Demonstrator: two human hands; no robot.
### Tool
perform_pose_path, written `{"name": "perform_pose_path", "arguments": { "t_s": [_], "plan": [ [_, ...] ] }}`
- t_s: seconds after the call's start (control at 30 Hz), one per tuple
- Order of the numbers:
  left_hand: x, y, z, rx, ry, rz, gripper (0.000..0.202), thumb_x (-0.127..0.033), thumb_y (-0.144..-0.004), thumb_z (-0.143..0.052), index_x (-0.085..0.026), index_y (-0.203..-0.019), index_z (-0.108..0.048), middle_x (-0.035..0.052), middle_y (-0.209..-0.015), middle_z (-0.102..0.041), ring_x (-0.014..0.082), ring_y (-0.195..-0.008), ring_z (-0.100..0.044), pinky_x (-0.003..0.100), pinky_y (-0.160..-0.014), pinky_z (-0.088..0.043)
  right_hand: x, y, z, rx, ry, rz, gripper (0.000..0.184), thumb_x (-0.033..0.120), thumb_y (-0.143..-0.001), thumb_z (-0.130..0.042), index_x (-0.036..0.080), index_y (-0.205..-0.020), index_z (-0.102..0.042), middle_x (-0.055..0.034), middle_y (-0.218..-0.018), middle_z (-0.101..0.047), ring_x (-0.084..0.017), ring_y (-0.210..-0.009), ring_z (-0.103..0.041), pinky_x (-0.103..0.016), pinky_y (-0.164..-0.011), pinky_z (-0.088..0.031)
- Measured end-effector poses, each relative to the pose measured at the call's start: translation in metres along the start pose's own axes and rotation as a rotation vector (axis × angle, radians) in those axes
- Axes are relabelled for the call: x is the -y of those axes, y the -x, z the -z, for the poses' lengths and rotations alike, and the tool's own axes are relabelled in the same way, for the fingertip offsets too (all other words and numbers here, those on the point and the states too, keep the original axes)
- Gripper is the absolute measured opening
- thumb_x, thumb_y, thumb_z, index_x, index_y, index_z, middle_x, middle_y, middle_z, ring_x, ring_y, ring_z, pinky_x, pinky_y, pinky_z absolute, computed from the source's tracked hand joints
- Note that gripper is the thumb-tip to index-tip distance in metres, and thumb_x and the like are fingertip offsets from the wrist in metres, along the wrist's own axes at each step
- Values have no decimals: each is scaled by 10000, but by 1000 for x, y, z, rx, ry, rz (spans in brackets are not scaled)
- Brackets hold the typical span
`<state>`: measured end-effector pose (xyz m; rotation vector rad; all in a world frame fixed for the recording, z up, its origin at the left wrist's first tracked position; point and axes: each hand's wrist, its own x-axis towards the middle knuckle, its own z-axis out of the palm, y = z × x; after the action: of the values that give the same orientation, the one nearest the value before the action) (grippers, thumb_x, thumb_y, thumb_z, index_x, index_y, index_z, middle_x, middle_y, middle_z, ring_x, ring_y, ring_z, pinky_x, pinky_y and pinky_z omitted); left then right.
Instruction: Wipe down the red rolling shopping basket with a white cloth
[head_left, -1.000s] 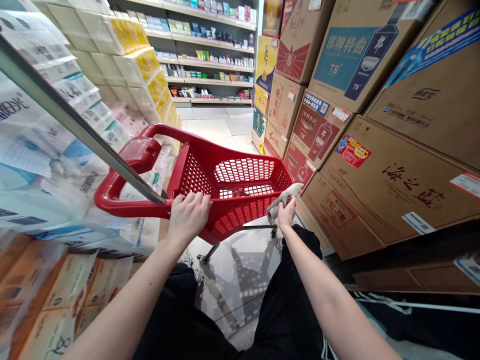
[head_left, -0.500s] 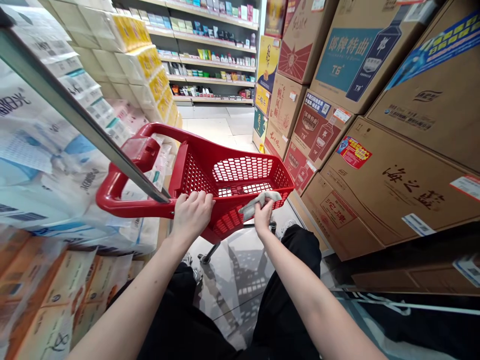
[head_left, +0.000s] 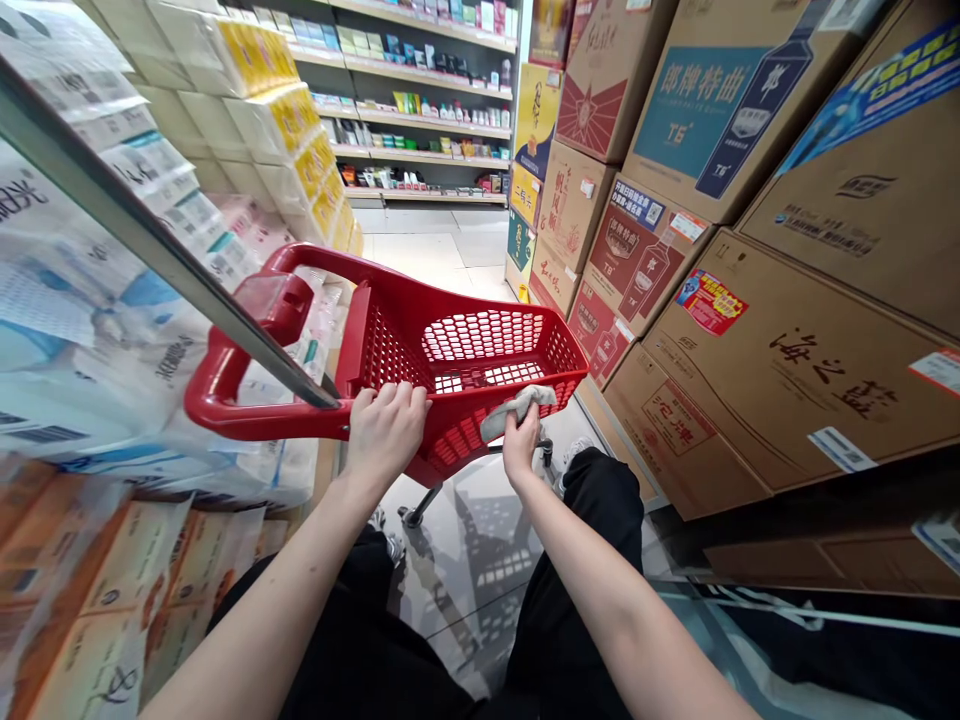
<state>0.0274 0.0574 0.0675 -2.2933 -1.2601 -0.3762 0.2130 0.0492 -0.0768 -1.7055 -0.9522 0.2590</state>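
In front of me stands a red plastic shopping cart (head_left: 465, 300) with perforated basket walls and a metal pole (head_left: 157, 230) rising from its handle side. My left hand (head_left: 386, 430) is closed over the basket's near rim, fingers curled inward. My right hand (head_left: 523, 440) grips a pale grey cloth (head_left: 499, 418) and presses it against the outer face of the near wall, just below the rim toward the right end. Part of the cloth lies flat on the perforated side. The fingers of my right hand are partly hidden by the cloth.
Cardboard cartons (head_left: 810, 370) are stacked along the right. Wrapped tissue packs (head_left: 277, 120) and plastic-bagged goods (head_left: 112, 330) fill the left side, with orange packages (head_left: 135, 570) lower down. Shelves of small products (head_left: 427, 80) stand at the back, beyond a tiled floor (head_left: 442, 240).
My right hand and the cloth have shifted slightly left and down along the cart's near side. My left hand keeps its hold on the rim.
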Motion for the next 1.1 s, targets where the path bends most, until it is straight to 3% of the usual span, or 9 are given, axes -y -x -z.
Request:
{"name": "perform_pose_path", "arguments": {
  "t_s": [0.17,0.3,0.5,0.57,0.63,0.73,0.83,0.97,1.1],
  "plan": [
    [-3,-3,-1,19,36,11,307,-265,-931,-297,-162,-832,-569,122,-779,-562,259,-799,-492,398,-702,-279,-10,2,8,101,131,168,418,245,-886,-361,106,-1264,-473,-218,-1248,-512,-283,-1186,-477,-417,-955,-386],
    [-3,-5,-1,16,81,18,317,-260,-930,-291,-158,-844,-579,127,-781,-567,264,-809,-494,402,-705,-279,-11,-17,17,144,169,236,382,223,-845,-415,139,-1195,-542,-170,-1207,-538,-263,-1123,-518,-366,-934,-401],
    [-3,-4,1,-2,97,23,312,-256,-928,-296,-165,-823,-576,121,-766,-567,261,-793,-486,398,-695,-279,-13,-47,28,194,-51,5,271,257,-827,-365,148,-875,-609,-32,-747,-624,-174,-722,-570,-259,-701,-457],
    [-4,-3,3,3,80,19,307,-260,-928,-301,-164,-818,-572,123,-771,-566,260,-799,-485,400,-700,-281,-16,-37,29,253,-68,-1,260,256,-819,-368,153,-845,-606,-15,-708,-614,-164,-682,-558,-247,-673,-449],
    [-5,-2,4,6,73,22,303,-261,-928,-304,-162,-822,-570,126,-780,-565,262,-809,-486,404,-712,-285,-16,-19,27,302,-32,82,231,241,-806,-400,167,-863,-612,-16,-747,-620,-169,-720,-565,-253,-708,-449],
    [-5,-1,5,8,78,26,305,-262,-929,-302,-165,-826,-572,125,-782,-564,261,-812,-486,409,-721,-287,-12,8,23,327,85,264,271,204,-807,-430,182,-1011,-607,-64,-949,-625,-198,-900,-569,-285,-823,-436],
    [-5,-1,6,19,67,11,304,-262,-932,-297,-168,-835,-570,117,-781,-562,256,-810,-486,406,-723,-290,-5,17,17,327,214,343,317,185,-823,-434,171,-1110,-569,-116,-1065,-586,-222,-964,-552,-313,-845,-427],
    [-4,-1,6,27,92,15,279,-240,-922,-310,-167,-843,-567,121,-796,-562,263,-831,-486,408,-730,-288,-5,6,15,369,231,254,209,213,-810,-445,189,-950,-598,-47,-824,-605,-191,-742,-556,-274,-689,-427],
    [-5,-1,4,25,126,62,250,-153,-888,-322,-161,-830,-566,129,-794,-556,268,-831,-483,414,-734,-280,-18,4,21,413,108,105,174,263,-786,-437,205,-666,-549,36,-550,-493,-146,-532,-462,-229,-532,-351]
  ]
}}
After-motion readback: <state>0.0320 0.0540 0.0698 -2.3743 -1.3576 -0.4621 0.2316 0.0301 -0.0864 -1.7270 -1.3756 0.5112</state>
